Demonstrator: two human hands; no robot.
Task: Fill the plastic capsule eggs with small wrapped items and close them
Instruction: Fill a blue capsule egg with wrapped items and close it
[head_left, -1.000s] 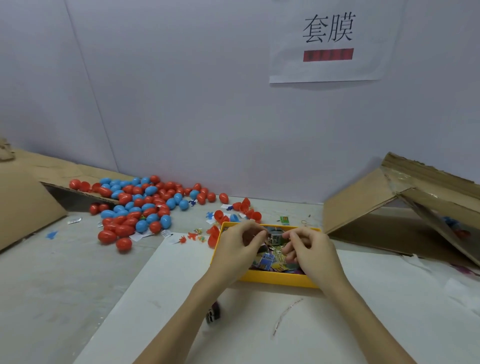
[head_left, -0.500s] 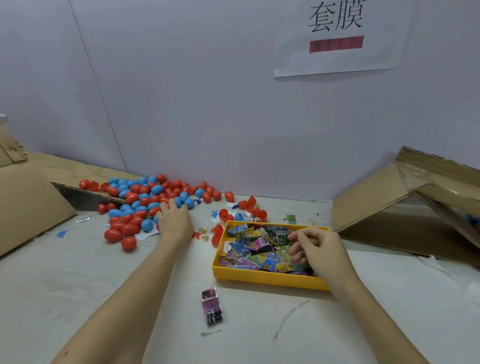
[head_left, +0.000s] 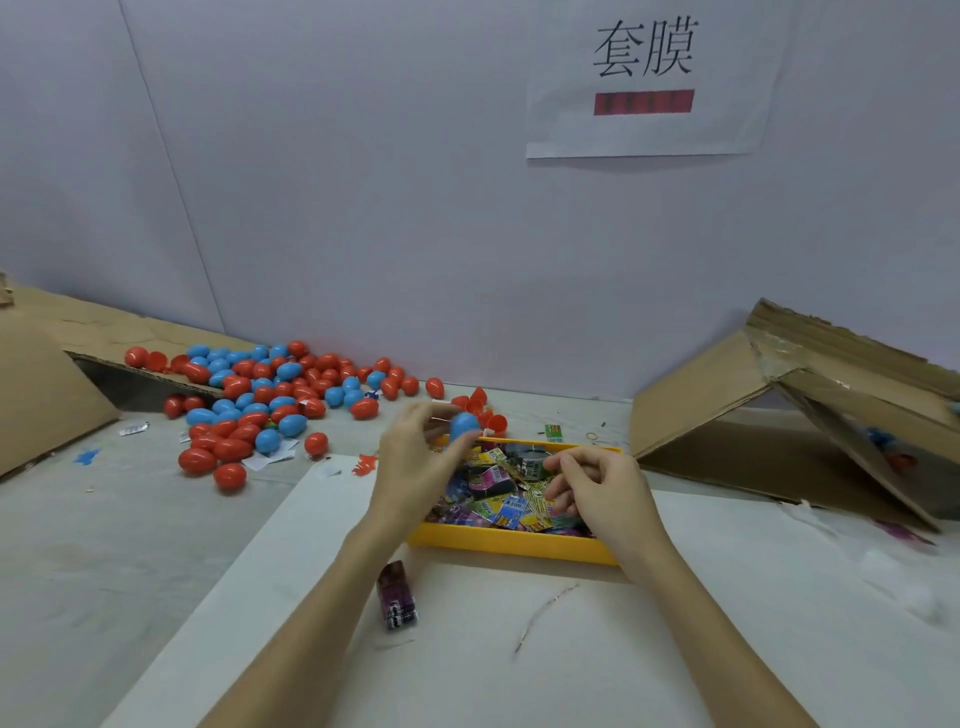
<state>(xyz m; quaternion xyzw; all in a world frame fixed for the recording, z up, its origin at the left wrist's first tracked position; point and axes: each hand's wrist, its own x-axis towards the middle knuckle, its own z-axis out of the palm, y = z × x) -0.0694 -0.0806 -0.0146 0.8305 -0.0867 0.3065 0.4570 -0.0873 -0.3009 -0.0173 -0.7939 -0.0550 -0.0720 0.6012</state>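
My left hand (head_left: 415, 462) grips a blue capsule egg (head_left: 463, 426) above the left end of the yellow tray (head_left: 509, 543). The tray holds several small colourful wrapped items (head_left: 498, 488). Over the tray's right side my right hand (head_left: 597, 488) hovers with curled fingers; whether it pinches a wrapped item I cannot tell. A pile of red and blue capsule eggs (head_left: 260, 400) lies at the back left of the table. Open red egg halves (head_left: 483, 405) sit just behind the tray.
One wrapped item (head_left: 397, 595) lies on the white sheet (head_left: 519, 649) in front of the tray. Cardboard pieces stand at the far left (head_left: 41, 395) and the right (head_left: 779, 410). A paper sign (head_left: 644, 78) hangs on the wall. Small scraps litter the table.
My left hand reached out to the egg pile, took a blue egg and brought it back over the tray. The right hand stayed at the tray's right side.
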